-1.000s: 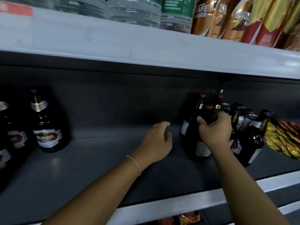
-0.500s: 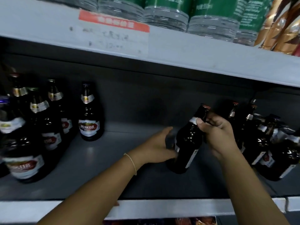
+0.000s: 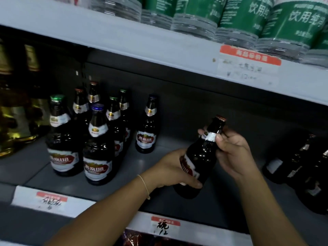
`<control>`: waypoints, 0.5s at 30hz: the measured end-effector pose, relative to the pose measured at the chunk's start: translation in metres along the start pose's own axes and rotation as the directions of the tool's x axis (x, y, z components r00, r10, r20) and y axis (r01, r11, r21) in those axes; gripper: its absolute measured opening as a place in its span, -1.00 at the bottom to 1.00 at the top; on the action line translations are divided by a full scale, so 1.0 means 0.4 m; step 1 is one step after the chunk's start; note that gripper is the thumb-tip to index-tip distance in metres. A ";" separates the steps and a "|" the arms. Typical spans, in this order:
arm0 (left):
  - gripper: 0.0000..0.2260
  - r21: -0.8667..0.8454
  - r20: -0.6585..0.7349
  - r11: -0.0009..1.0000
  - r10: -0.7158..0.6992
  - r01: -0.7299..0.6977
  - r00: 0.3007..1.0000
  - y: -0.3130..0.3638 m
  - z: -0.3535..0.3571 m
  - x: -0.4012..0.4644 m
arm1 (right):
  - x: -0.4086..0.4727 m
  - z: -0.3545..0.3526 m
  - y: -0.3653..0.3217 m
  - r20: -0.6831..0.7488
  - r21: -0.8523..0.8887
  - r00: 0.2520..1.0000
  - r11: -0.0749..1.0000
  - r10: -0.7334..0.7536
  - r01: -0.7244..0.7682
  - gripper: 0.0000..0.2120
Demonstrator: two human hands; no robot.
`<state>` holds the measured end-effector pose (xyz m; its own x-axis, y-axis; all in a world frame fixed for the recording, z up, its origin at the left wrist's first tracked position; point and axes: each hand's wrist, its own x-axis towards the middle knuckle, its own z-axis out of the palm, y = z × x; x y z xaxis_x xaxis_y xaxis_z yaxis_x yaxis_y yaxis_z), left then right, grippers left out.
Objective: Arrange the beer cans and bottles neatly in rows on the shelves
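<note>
The grey shelf (image 3: pixel 53 174) spans the lower half of the frame, its white front edge carrying two handwritten price tags (image 3: pixel 164 226) at lower left and lower centre. Above it, the upper shelf (image 3: pixel 124 41) crosses the frame diagonally from upper left to centre right, bearing an orange-topped label (image 3: pixel 250 64). Green-labelled water bottles (image 3: pixel 248 20) stand along it at upper centre and upper right. At far left, golden bottles (image 3: pixel 16 121) sit in shadow. At centre left, a cluster of upright brown beer bottles (image 3: pixel 98 153) with red-and-white labels stands on the grey shelf; a single bottle (image 3: pixel 147 128) stands just to the right of the cluster, apart from it. At the right edge, several dark bottles (image 3: pixel 301 167) are blurred and lean together. At centre right, I hold one beer bottle (image 3: pixel 200 157), tilted with its cap toward the upper right; whether its base touches the shelf cannot be told. My left hand (image 3: pixel 170 169) wraps the lower body over the label, thumb across the front. My right hand (image 3: pixel 234 153) grips the neck, fingers curled around the silver collar. A thin bracelet (image 3: pixel 144 185) circles my left wrist.
</note>
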<state>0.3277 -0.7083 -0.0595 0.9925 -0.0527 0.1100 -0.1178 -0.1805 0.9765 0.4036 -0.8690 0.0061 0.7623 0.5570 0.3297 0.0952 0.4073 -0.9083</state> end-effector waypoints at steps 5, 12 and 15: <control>-0.45 0.010 -0.195 1.000 0.018 -0.017 0.981 -0.035 -0.060 -0.042 | 0.020 0.109 0.029 0.004 -0.126 1.000 0.992 -0.007 0.007 -0.53; -0.36 0.038 -0.468 0.999 0.047 -0.033 0.883 -0.054 -0.127 -0.097 | 0.015 0.244 0.090 -0.090 -0.471 0.996 0.881 -0.008 -0.035 -0.78; -0.28 0.118 -0.537 0.992 0.097 -0.039 0.838 -0.077 -0.147 -0.111 | 0.019 0.283 0.130 -0.096 -0.505 0.995 0.862 -0.001 -0.048 -0.70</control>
<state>0.2892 -0.6426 -0.0834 0.8374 0.4658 0.2860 -0.1592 -0.2926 0.9429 0.3419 -0.7619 -0.0094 0.8200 0.4849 0.3040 0.3685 -0.0408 -0.9287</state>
